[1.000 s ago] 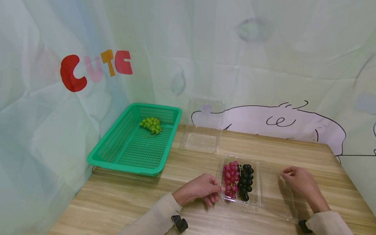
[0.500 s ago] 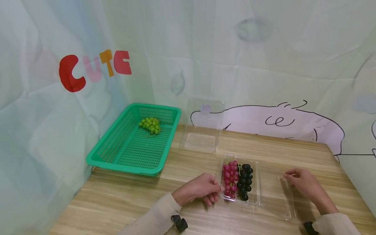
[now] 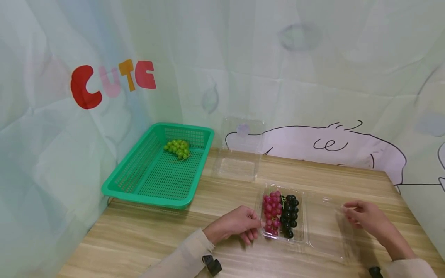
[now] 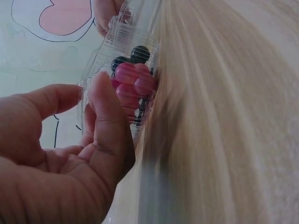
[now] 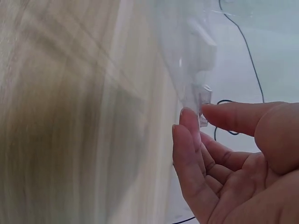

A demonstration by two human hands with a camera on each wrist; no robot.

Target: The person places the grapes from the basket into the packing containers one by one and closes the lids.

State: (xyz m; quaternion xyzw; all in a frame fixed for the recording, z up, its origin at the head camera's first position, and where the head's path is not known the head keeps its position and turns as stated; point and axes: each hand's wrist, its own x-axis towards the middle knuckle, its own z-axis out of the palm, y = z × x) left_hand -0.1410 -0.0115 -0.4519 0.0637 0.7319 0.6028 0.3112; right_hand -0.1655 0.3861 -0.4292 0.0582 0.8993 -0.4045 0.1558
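Note:
A clear plastic clamshell box (image 3: pixel 301 227) lies on the table with its lid (image 3: pixel 325 231) folded out to the right. Inside sit a bunch of red grapes (image 3: pixel 272 212) on the left and a bunch of black grapes (image 3: pixel 289 216) beside it. My left hand (image 3: pixel 240 224) pinches the box's near left rim between thumb and fingers, as the left wrist view shows with red grapes (image 4: pixel 128 84) behind the clear wall. On the far side of the lid, my right hand (image 3: pixel 370 220) pinches its outer edge; a small clear tab (image 5: pixel 204 105) shows at the thumb tip in the right wrist view.
A green plastic basket (image 3: pixel 198 181) stands at the left with a bunch of green grapes (image 3: pixel 178 148) in it. Behind the grape box, another clear clamshell box (image 3: pixel 238 166) stands open, its lid upright near the printed curtain (image 3: pixel 222 58). The wooden table (image 3: pixel 156 239) extends around them.
My right hand has moved to the right, and the lid lies lower and further out with it. My left hand stays at the box's rim.

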